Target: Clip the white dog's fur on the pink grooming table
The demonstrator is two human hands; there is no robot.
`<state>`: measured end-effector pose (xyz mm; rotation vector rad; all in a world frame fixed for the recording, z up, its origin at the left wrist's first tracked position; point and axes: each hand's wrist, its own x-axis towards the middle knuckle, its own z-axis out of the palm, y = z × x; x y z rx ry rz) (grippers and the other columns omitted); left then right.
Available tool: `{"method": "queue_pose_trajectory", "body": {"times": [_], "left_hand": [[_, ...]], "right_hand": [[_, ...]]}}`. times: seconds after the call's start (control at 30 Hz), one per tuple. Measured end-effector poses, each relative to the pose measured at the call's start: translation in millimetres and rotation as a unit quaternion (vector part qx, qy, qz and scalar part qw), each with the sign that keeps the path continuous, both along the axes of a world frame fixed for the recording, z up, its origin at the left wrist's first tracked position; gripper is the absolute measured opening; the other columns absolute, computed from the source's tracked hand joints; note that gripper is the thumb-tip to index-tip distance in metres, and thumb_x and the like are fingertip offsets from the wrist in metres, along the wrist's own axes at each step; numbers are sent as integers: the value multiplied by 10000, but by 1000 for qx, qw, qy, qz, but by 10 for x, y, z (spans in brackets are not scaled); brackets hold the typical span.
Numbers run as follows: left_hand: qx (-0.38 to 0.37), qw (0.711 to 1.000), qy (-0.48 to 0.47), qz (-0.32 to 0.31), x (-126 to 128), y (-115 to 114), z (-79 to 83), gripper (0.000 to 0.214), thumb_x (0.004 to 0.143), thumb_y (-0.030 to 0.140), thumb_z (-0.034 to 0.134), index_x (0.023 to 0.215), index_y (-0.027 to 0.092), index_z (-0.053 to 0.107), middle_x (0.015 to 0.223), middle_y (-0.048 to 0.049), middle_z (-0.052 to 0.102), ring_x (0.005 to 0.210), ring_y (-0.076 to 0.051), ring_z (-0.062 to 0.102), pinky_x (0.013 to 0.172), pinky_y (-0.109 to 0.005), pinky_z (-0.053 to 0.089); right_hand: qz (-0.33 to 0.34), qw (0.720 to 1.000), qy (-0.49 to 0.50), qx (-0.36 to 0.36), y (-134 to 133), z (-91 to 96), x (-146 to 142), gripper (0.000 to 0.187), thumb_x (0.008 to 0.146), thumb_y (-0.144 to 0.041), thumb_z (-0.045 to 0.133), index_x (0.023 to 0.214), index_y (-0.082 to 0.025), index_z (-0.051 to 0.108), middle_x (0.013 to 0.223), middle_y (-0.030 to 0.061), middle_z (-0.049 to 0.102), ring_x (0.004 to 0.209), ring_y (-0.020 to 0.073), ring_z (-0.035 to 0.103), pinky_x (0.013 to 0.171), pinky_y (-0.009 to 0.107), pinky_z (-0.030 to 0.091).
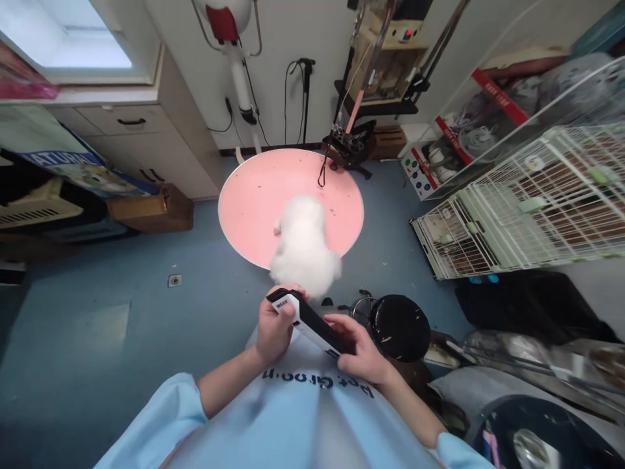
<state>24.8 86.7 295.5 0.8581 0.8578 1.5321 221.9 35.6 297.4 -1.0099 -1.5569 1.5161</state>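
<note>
A small white fluffy dog (303, 244) stands on a round pink table (249, 202), at its near edge. Just below the dog I hold a black and white clipper (307, 320) crosswise in front of my chest. My left hand (272, 329) is closed round its white head end. My right hand (360, 352) is closed round its black rear end. A thin leash (323, 170) hangs from an arm over the table's far side.
A black round stool seat (399, 327) stands right of my hands. A white wire cage (527, 202) fills the right side. Cabinets (141, 140) and boxes line the left wall. A stand dryer (237, 58) rises behind the table. Blue floor (97, 306) lies at left.
</note>
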Motion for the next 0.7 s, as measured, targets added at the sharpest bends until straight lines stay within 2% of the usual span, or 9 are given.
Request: {"method": "queue_pose_trajectory", "body": {"times": [0.1,0.2,0.3,0.37,0.43,0.53,0.6,0.7], "left_hand": [[-10,996,85,-6,-74,41,-45,388,872,561,648,875,178,706,751,-37,677,677,-154,642,613,-255,550],[50,974,204,-83,54,94,-164,398,938,486,569,700,183,665,665,-31,628,606,-156,592,549,-276,520],[92,953,233,-173,347,225,-437,430,983,443,474,674,198,644,698,-59,656,628,-190,623,566,-323,547],[69,964,182,-182,561,410,-724,373,990,458,451,852,224,708,773,-68,724,684,-210,687,572,-315,577],[47,976,163,-136,733,674,-1049,363,985,492,457,881,239,695,710,-43,720,607,-186,686,482,-268,543],[11,988,150,-35,852,1095,-1460,390,987,515,450,784,233,628,566,-10,644,450,-146,602,366,-229,442],[-12,989,145,37,866,1301,-1629,426,1003,506,420,731,226,589,511,-1,593,408,-131,559,377,-236,441],[-40,978,149,144,902,1470,-1728,500,1013,539,365,670,218,535,457,5,522,401,-122,534,419,-256,465]], "right_hand": [[-105,988,107,19,61,80,40,803,751,-779,649,1351,-255,549,1115,134,717,877,263,727,747,404,601],[-216,965,151,13,314,19,19,618,806,-718,638,1221,-261,618,1159,133,710,996,292,719,858,470,593],[-285,935,203,-55,690,-125,62,386,917,-606,552,1080,-265,630,1012,69,742,970,255,728,902,491,582],[-312,917,227,-101,960,-236,190,329,913,-569,562,1013,-260,621,867,25,737,849,225,734,845,462,601],[-319,909,229,-142,1241,-349,388,331,862,-564,625,970,-250,617,800,3,724,776,211,726,786,430,612],[-288,911,193,-224,1744,-507,713,389,806,-590,680,949,-234,614,730,-5,709,690,209,712,704,410,619],[-245,913,150,-289,2189,-584,873,425,777,-606,716,913,-217,612,700,5,705,628,201,698,646,382,614],[-138,920,49,-364,3067,-613,925,422,811,-585,712,875,-176,628,678,46,713,538,168,666,539,294,572]]}}
